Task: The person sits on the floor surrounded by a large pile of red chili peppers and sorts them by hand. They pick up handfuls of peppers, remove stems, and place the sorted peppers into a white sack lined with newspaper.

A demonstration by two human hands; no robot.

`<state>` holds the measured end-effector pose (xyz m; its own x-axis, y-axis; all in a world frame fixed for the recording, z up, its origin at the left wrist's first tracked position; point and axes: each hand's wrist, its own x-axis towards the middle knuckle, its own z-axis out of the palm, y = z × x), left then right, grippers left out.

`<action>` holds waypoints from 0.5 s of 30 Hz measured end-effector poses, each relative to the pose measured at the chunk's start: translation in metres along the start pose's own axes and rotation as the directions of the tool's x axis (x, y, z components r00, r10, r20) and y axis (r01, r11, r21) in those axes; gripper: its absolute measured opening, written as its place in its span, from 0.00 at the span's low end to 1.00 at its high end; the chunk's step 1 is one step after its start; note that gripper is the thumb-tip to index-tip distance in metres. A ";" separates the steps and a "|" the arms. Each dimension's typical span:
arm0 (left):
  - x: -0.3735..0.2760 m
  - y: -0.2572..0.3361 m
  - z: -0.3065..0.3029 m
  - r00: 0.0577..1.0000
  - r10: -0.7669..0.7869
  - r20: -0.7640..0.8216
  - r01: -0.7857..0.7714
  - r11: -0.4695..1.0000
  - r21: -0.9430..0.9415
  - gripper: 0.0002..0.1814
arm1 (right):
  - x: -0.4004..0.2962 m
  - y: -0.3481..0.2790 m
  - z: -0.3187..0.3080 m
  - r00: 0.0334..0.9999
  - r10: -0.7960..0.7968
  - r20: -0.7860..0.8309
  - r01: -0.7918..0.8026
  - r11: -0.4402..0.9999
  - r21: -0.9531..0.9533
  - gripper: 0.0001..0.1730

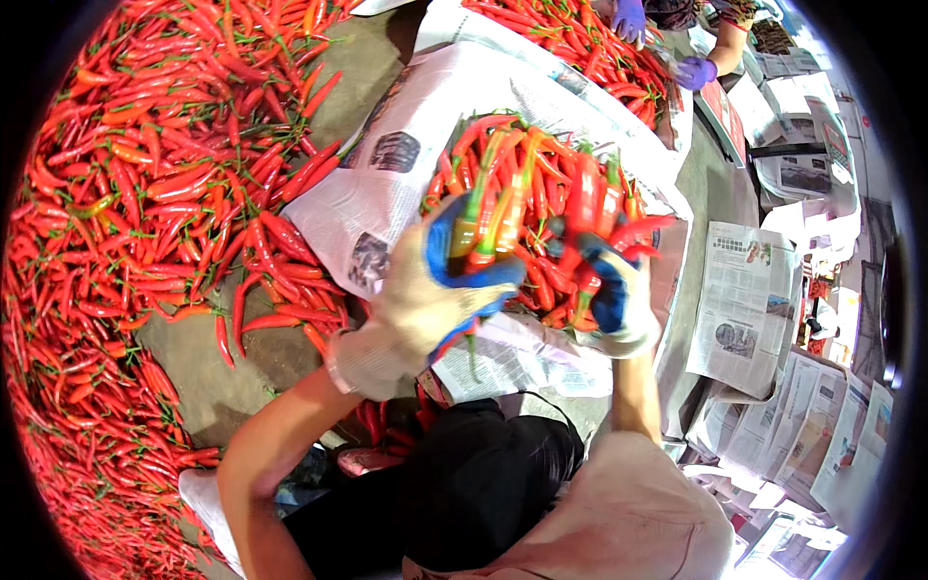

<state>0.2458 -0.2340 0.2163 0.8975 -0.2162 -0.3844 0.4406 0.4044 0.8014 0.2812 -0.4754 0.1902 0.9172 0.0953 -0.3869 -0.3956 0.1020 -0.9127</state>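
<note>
My left hand (435, 283), in a white knit glove with a blue coated palm, is closed around several red and orange-green chili peppers (500, 210), their tips upward and slightly blurred. My right hand (616, 290), gloved alike, grips several red chili peppers (583, 210) just to the right. Both hands are over a heap of red chili peppers (540, 283) that lies on spread newspaper sheets (428, 138). The peppers' ends inside my palms are partly hidden by the gloves.
A large pile of loose red chili peppers (181, 181) covers the concrete floor (188, 377) at left. At top right, a person's purple-gloved hands (694, 72) are beside another pepper heap (580, 43). Newspaper-lined containers (747, 304) stand along the right.
</note>
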 end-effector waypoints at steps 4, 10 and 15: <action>0.043 -0.034 0.031 1.000 0.000 0.020 0.003 0.988 -0.152 0.26 | -0.009 -0.026 -0.102 0.997 0.037 -0.073 -0.066 0.889 -0.452 0.28; 0.056 -0.060 0.033 0.998 0.044 -0.041 -0.041 0.996 0.081 0.31 | -0.039 0.016 -0.159 0.934 -0.290 -0.210 0.071 0.724 -0.686 0.25; 0.062 -0.044 0.050 0.869 0.473 0.142 -0.443 0.620 0.647 0.32 | -0.065 0.048 -0.107 0.788 -0.615 -0.005 0.228 0.301 -0.926 0.27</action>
<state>0.2809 -0.3092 0.1801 0.9862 -0.1233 0.1101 -0.1361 -0.2282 0.9640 0.2071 -0.5823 0.1574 0.9667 0.0073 0.2557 0.1347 -0.8645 -0.4843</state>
